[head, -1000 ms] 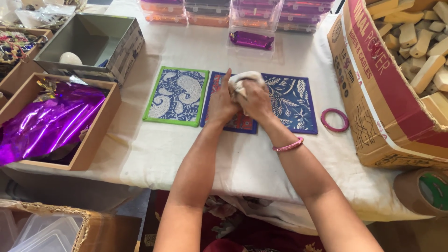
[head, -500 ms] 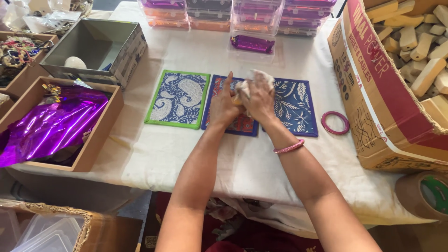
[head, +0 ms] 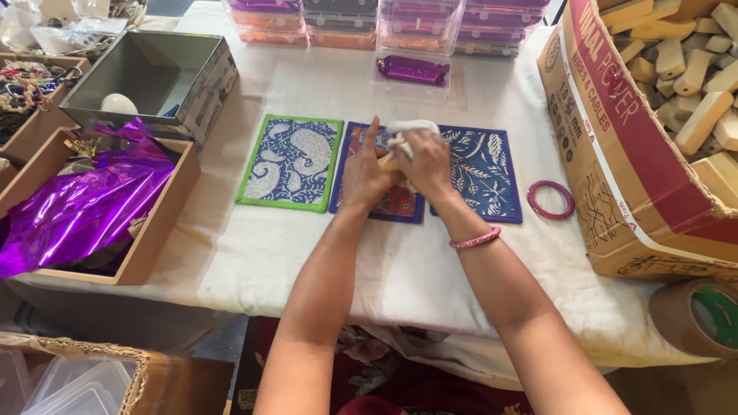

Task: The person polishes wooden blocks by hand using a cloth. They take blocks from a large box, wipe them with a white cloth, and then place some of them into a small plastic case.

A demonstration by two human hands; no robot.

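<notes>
White cloth (head: 411, 129), a small crumpled wad of it, is sitting bunched in the right hand (head: 425, 160), whose fingers are closing around it just above the middle printed mat (head: 384, 201); something pale yellow seems to be tucked under the cloth, though I cannot tell what it is. The left hand (head: 366, 170) is pressing against the right from the side, its fingers curling toward the same bundle with one finger sticking straight up, so both hands are gripping the one lump over the red and blue mat. Flanking it, the green-edged paisley mat (head: 290, 161) is lying to the left and the blue leaf-print mat (head: 486, 172) to the right, its edge just beside the middle one. To my eye the risk is that the wad is slipping or unfolding as the hands are working it, since the hold looks loose and hurried, and a dropped piece could be dragging a mat askew on the white tablecloth (head: 338, 253). A pink bangle (head: 550, 200) is lying near the right wrist, close enough for a sweeping forearm to knock it toward the cardboard box of wooden blocks (head: 623, 177). Off to the left, purple foil (head: 77, 211) is spilling over its tray.
</notes>
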